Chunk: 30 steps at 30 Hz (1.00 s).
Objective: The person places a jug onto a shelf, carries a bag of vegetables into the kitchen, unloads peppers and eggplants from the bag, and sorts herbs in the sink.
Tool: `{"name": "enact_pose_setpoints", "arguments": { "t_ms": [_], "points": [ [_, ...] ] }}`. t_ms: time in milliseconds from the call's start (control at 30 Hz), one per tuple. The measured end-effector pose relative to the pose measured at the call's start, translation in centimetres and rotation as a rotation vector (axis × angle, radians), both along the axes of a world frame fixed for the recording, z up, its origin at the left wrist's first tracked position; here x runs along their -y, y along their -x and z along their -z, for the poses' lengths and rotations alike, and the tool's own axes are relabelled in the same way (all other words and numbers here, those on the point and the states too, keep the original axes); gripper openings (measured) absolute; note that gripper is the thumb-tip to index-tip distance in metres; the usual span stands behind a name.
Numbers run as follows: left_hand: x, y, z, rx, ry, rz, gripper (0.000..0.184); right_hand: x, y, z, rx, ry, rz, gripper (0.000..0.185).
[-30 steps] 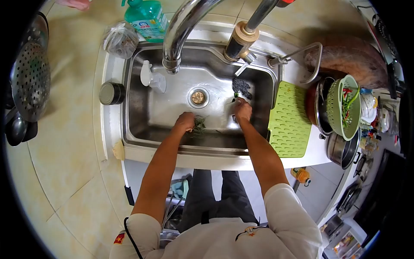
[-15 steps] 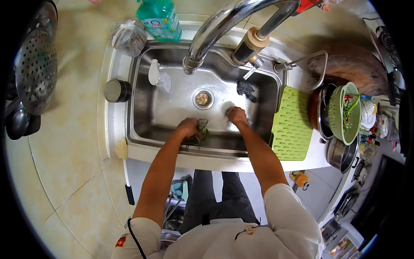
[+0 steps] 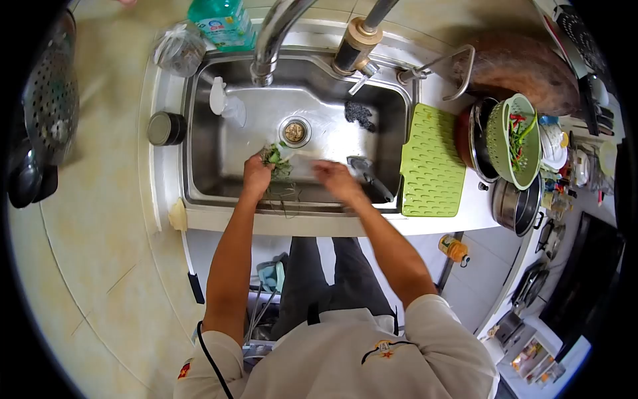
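My left hand [image 3: 257, 174] is closed on a bunch of leafy green herbs [image 3: 278, 166] above the front part of the steel sink [image 3: 232, 187]. Thin stems or roots trail down from the bunch toward the sink's near edge. A short way right of the herbs is my right hand [image 3: 335, 178], smeared by motion, so its fingers cannot be read. Beside it on the sink floor lies a dark-handled tool [image 3: 372, 179], possibly a peeler or knife. Behind the herbs is the drain strainer [image 3: 294, 132].
A black scouring pad [image 3: 359, 116] and a white plastic piece [image 3: 218, 96] lie in the sink. Overhead hangs the faucet [image 3: 264, 63]. At right are a green mat [image 3: 433, 163] and a colander [image 3: 497, 141] holding chilies. A dark jar [image 3: 166, 128] stands left.
My left hand has lifted the herbs up and away from the sink's front wall. My right hand has moved left, and the dark-handled tool now shows on the sink floor. The view has shifted.
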<state>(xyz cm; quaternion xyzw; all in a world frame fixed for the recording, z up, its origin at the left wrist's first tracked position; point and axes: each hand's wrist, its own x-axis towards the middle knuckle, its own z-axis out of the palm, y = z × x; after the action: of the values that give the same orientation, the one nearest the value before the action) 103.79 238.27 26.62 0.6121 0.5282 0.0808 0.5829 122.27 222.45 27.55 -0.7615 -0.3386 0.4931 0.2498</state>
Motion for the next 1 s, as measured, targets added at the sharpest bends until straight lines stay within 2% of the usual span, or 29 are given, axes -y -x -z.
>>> {"name": "enact_pose_setpoints", "arguments": {
  "t_ms": [67, 100, 133, 167, 267, 433, 533, 633, 767, 800, 900, 1000],
  "points": [
    [-0.7, 0.7, -0.8, -0.006, 0.052, -0.106, 0.023, 2.7, -3.4, -0.4, 0.593, -0.064, -0.21, 0.035],
    [-1.0, 0.8, -0.9, -0.007, 0.078, -0.16, 0.024, 3.7, -5.6, 0.5, 0.67, 0.075, -0.315, 0.033],
    [-0.9, 0.9, -0.7, 0.118, 0.063, -0.244, 0.02, 3.9, -6.8, 0.4, 0.695, 0.316, -0.371, 0.031],
    [-1.0, 0.8, -1.7, 0.147, 0.116, -0.295, 0.02, 4.7, -7.9, 0.2, 0.73, 0.254, -0.368, 0.029],
    [-1.5, 0.9, -3.3, 0.273, 0.225, -0.44, 0.019, 5.0, -9.7, 1.1, 0.685, 0.177, -0.26, 0.026],
    [-2.9, 2.9, -4.3, 0.392, 0.296, -0.456, 0.018, 2.5, -9.9, 5.7, 0.639, 0.12, -0.118, 0.021],
    [-3.2, 3.9, -6.9, 0.432, 0.259, -0.513, 0.021, -0.5, -8.4, 7.8, 0.699, 0.213, -0.116, 0.022],
    [-3.3, 5.7, -7.3, 0.407, 0.249, -0.558, 0.02, -1.2, -8.9, 15.6, 0.74, 0.212, -0.104, 0.024],
    [-2.4, 7.3, -8.1, 0.349, 0.236, -0.611, 0.021, -3.5, -6.4, 17.0, 0.702, 0.326, -0.035, 0.029],
    [-2.3, 7.7, -7.9, 0.35, 0.238, -0.609, 0.022, -4.0, -6.0, 16.7, 0.651, 0.143, -0.044, 0.024],
    [-2.2, 8.7, -7.2, 0.392, 0.274, -0.645, 0.02, -7.5, -4.2, 14.6, 0.625, -0.087, -0.036, 0.018],
    [-2.0, 8.9, -7.6, 0.386, 0.302, -0.678, 0.018, -9.9, -3.2, 15.2, 0.744, -0.278, -0.35, 0.019]
  ]
}}
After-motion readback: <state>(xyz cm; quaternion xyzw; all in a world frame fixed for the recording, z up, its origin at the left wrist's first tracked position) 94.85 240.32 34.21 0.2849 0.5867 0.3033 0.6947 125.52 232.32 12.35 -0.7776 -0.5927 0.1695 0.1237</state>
